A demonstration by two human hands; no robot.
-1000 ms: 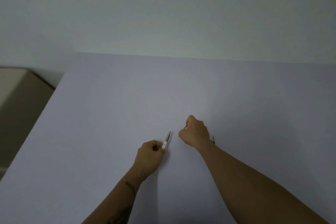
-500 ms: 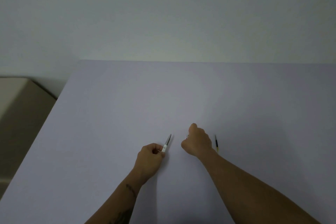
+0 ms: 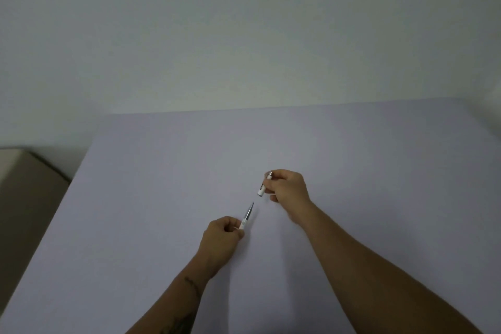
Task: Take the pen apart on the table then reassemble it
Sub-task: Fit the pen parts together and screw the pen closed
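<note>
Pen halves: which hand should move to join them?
Right, probably. The right hand holds the short white barrel piece lifted, open end toward the tip section, which the left hand steadies low over the table.

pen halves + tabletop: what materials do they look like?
Tip half in the left hand: white body looks like plastic; the tapered grey cone looks metallic, though it may be painted. Barrel piece in the right hand: matte white, probably plastic, with a dark print. Table: flat, even pale lilac-grey, no glare; likely laminate or a paper sheet.
</note>
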